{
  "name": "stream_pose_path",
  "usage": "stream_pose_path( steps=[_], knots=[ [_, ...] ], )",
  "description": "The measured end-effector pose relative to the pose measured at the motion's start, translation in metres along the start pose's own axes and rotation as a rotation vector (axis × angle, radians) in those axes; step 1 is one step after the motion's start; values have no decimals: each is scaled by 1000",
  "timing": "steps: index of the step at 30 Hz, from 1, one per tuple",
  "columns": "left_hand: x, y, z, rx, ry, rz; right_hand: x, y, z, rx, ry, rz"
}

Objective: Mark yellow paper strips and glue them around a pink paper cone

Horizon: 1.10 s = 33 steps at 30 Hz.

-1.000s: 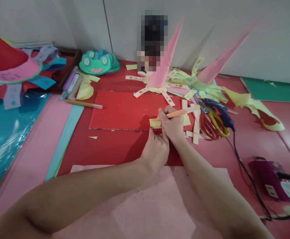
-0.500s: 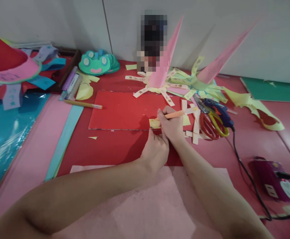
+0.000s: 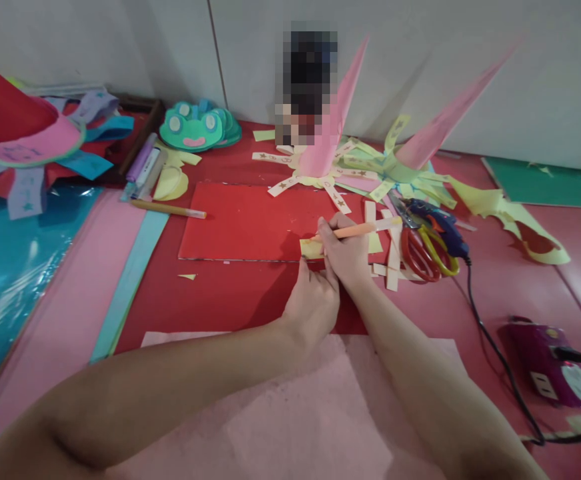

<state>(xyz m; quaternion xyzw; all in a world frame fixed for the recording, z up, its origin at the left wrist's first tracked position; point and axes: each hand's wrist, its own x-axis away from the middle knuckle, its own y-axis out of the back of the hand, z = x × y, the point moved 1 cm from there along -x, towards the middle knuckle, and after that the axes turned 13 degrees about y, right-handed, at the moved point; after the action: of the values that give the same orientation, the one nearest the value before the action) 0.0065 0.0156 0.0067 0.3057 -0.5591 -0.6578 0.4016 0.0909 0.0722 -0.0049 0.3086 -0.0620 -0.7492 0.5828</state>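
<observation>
My right hand (image 3: 345, 250) is closed around an orange marker (image 3: 355, 231), its tip down on the left part of a yellow paper strip (image 3: 310, 249). The strip lies flat along the near edge of a red board (image 3: 245, 223), and my right hand covers its middle. My left hand (image 3: 313, 293) is curled at the near edge of the strip, thumb pressed on it, touching my right hand. Whatever the marker has drawn is too small to read. Several pale paper strips (image 3: 393, 257) lie just right of my right hand.
Red-and-yellow scissors (image 3: 423, 253) and a blue glue gun (image 3: 438, 223) lie at the right, its cord running past a purple power socket box (image 3: 553, 360). Pink cones (image 3: 320, 150) with paper strips stand behind. Left are green frog cutouts (image 3: 193, 127) and a capped marker (image 3: 170, 209).
The marker in my right hand has tilted and shifted very slightly. My left hand stays in place on the strip, and the other things lie as before.
</observation>
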Motion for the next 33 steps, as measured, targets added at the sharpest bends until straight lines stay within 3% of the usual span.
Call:
stream_pose_path(
  steps=[10, 18, 28, 33],
  knots=[
    [1, -1, -1, 24, 0, -3, 0, 0, -2, 31, -8, 11],
    [1, -5, -1, 50, -18, -51, 0, -1, 0, 92, 93, 52],
    [1, -3, -1, 22, -34, -29, 0, -2, -2, 79, 140, 44],
    [1, -2, -1, 12, -24, -36, 0, -1, 0, 30, 68, -25]
  ],
)
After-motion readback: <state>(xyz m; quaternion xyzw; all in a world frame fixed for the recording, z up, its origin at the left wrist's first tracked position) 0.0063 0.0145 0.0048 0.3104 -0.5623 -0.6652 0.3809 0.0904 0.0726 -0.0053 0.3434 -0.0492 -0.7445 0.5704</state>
